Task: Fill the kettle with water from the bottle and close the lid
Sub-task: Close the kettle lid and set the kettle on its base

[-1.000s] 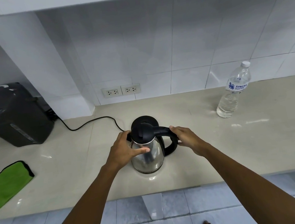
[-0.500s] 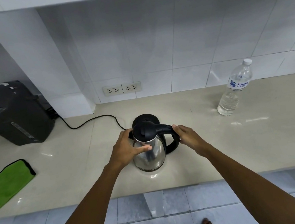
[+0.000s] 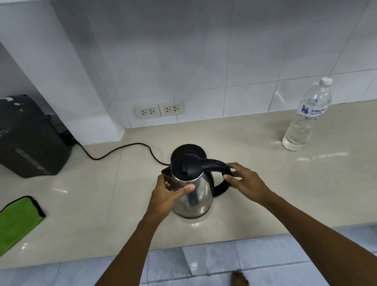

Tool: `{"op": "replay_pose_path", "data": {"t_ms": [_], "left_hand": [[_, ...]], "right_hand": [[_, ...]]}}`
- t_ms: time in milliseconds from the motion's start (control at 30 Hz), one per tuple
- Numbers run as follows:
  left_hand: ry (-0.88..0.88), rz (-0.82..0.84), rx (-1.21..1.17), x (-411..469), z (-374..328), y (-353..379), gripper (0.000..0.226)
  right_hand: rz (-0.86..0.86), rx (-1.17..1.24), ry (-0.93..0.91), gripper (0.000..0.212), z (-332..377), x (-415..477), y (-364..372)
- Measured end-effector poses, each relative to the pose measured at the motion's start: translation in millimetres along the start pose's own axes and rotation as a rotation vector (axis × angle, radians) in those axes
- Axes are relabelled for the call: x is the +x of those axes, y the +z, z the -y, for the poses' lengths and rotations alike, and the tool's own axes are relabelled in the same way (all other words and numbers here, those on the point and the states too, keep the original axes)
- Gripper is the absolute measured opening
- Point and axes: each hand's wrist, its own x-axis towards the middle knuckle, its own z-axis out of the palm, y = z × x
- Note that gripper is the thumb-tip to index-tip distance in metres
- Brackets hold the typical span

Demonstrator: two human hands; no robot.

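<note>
A steel kettle [image 3: 201,195] with a black lid [image 3: 185,169], which is down, stands on the counter just in front of its round black base [image 3: 187,149]. My left hand [image 3: 167,197] wraps the kettle's body below the spout, thumb across the steel. My right hand [image 3: 246,181] holds the black handle with its fingertips. A clear water bottle [image 3: 306,117] with a white cap stands upright at the far right of the counter, well away from both hands.
A black cord [image 3: 117,149] runs from the base to the left. A black appliance [image 3: 18,138] stands at the back left and a green cloth [image 3: 9,226] lies at the left edge. Two wall sockets [image 3: 159,110] sit behind. The counter's front edge [image 3: 310,231] is close.
The kettle has turned slightly, so its spout shows at the left. My right fingers have slid a little down the handle. The bottle has not moved.
</note>
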Motion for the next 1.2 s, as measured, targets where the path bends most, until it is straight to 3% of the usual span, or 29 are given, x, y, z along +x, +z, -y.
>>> {"op": "replay_pose_path", "data": {"t_ms": [500,800,1067,1200], "left_hand": [[0.129,-0.092,-0.032,52.7,-85.9,-5.4,0.109],[0.073,-0.139,-0.021,125.5,-99.8,-8.7,0.076],[0.031,-0.141,-0.041,156.0,-83.0,-5.2,0.102],[0.027,-0.131,-0.039,162.7,-79.2,-3.7,0.102]], "right_hand": [[-0.088,-0.037,-0.092,0.034,53.8,65.9,-50.2],[-0.060,-0.061,-0.103,0.035,59.4,143.0,-60.0],[-0.014,-0.043,-0.080,0.033,36.9,175.2,-50.9],[-0.008,-0.046,-0.068,0.034,31.9,181.9,-47.6]]}}
